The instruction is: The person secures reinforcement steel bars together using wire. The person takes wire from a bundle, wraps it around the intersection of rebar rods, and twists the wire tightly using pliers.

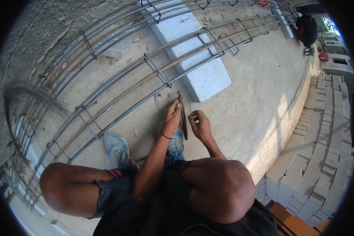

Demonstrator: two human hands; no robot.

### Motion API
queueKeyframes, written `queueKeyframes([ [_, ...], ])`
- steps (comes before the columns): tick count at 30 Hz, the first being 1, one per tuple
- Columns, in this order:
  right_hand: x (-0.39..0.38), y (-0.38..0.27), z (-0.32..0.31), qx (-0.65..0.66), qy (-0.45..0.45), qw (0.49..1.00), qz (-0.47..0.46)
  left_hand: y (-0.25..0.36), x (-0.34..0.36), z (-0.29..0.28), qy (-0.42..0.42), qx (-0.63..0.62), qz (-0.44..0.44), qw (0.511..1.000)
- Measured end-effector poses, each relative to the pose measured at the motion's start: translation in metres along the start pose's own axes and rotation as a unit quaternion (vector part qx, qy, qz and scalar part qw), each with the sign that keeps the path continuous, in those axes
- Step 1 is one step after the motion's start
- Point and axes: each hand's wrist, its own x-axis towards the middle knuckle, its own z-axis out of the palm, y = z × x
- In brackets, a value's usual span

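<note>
Left-hand fingers lie straight and together along a dark metal tool, while the right hand [200,125] curls with thumb and fingertips drawn in; whether either grasp is firmly closed cannot be told. Largest comes the rebar cage [124,84], stretching past the hands, likely heavy and stiff, best lifted by its long bars. Under it lies a white block [206,80], probably rigid but easily chipped at its corners, so broad support from beneath would suit it. Smaller, the metal tool [183,122] sits between the hands, above the right shoe [176,143]; it looks hard, slim and fairly dense, surest held along its long shank. Thinnest is a wire [190,103] near the right fingertips, presumably light, bendable and springy, suited to a pinch. Dark marks on the stacked grey blocks [303,151] are too small to read.
</note>
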Motion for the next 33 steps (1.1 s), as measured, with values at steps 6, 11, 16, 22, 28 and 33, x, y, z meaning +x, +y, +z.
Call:
queueKeyframes([
  [6,-0.006,-0.038,-0.041,0.236,-0.121,0.957,0.115,0.060,-0.006,0.029,0.036,-0.044,0.133,0.990],
  [11,-0.007,-0.050,-0.045,0.328,-0.157,0.919,0.153,0.084,-0.011,0.040,-0.035,-0.254,0.124,0.959],
  [16,-0.008,-0.072,-0.054,0.389,-0.187,0.882,0.189,0.101,-0.016,0.039,0.042,-0.309,0.080,0.947],
  [22,0.005,-0.095,-0.062,-0.218,0.107,0.943,-0.227,0.106,-0.012,0.040,0.039,-0.345,0.037,0.937],
  [28,0.004,-0.095,-0.049,0.144,-0.085,0.982,0.091,0.106,-0.011,0.040,-0.049,-0.427,0.038,0.902],
  [33,0.006,-0.099,-0.045,0.130,-0.065,0.987,0.069,0.110,-0.007,0.031,-0.086,-0.449,0.050,0.888],
])
